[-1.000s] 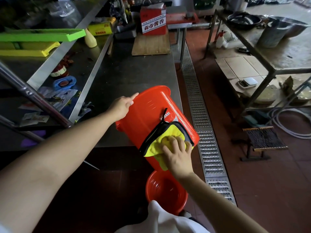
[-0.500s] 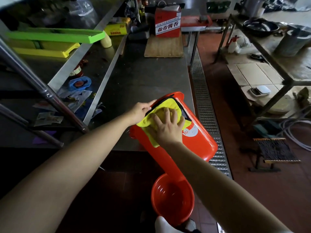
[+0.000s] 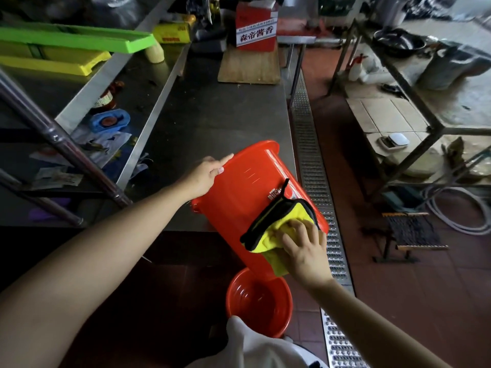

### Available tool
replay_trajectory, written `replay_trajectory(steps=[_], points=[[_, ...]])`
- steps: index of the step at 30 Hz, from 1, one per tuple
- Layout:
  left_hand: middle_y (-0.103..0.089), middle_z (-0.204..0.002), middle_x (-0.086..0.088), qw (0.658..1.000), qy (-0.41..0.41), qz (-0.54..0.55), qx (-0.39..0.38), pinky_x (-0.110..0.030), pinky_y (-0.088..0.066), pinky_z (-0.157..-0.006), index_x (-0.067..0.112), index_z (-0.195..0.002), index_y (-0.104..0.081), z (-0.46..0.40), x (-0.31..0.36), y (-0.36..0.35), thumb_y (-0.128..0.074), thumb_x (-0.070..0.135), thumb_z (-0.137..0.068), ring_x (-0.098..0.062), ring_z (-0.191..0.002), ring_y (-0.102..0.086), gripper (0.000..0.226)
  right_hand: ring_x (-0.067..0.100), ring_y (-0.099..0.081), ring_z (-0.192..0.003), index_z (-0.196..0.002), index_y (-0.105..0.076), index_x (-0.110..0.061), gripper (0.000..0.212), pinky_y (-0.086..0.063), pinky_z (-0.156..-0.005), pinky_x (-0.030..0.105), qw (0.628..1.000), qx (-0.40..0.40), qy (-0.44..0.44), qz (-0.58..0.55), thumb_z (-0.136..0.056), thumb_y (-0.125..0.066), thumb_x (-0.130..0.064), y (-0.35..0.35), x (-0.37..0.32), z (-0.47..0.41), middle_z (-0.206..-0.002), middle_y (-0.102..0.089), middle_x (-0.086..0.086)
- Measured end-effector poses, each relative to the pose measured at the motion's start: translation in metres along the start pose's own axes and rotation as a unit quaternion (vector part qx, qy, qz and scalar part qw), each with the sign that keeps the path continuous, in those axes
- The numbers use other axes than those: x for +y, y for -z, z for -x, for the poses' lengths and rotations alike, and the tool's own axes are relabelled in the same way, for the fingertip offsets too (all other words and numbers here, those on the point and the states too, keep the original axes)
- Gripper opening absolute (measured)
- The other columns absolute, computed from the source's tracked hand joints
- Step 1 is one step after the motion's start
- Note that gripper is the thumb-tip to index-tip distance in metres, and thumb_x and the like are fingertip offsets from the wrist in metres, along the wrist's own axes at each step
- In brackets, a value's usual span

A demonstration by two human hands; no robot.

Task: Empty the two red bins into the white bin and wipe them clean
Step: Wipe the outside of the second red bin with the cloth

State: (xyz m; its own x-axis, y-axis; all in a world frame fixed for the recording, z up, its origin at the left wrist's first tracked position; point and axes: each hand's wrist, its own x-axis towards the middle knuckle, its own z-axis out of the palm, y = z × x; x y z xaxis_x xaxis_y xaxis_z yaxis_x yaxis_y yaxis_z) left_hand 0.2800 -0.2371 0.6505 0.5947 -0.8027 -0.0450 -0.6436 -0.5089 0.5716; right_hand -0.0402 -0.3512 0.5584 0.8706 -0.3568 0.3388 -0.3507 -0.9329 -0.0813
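A single wide-angle view from the person's head, looking forward and steeply down. Both bare forearms reach in from the bottom edge, close to the lens. Ahead, a long grey steel counter [image 3: 218, 123] runs away towards the top; right of it a perforated metal floor drain [image 3: 313, 181] does likewise.

Commercial kitchen, steel worktable [image 3: 212, 120], floor drain grate [image 3: 310, 160], chopping board [image 3: 248, 67]
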Motion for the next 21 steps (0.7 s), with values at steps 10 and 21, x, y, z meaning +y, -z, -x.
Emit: replay_trajectory(steps=[10,21], points=[[-0.049,-0.095,0.010,0.999,-0.031,-0.015,0.013,-0.023,-0.045,-0.084,0.045,-0.145,-0.038,0.008,-0.018,0.001,-0.042,0.010,-0.102,-0.010,-0.091,-0.056,0.056,0.038,-0.040,-0.126,-0.124,-0.058,-0.031,0.037,-0.040,-0.093,0.058,0.997,-0.014,-0.061,-0.046,-0.089,-0.063,-0.043,0.011,-0.045,-0.142,-0.137,-0.048,0.008],[-0.049,-0.088,0.020,0.999,-0.016,-0.016,0.048,-0.010,-0.036,-0.072,0.068,-0.134,-0.031,0.013,-0.029,-0.007,-0.046,0.022,-0.103,0.004,-0.084,-0.053,0.058,0.036,-0.048,-0.114,-0.124,-0.057,-0.035,0.041,-0.044,-0.086,0.048,0.998,0.003,-0.003,-0.067,-0.089,-0.057,-0.057,0.006,-0.006,-0.085,-0.129,-0.052,0.005]])
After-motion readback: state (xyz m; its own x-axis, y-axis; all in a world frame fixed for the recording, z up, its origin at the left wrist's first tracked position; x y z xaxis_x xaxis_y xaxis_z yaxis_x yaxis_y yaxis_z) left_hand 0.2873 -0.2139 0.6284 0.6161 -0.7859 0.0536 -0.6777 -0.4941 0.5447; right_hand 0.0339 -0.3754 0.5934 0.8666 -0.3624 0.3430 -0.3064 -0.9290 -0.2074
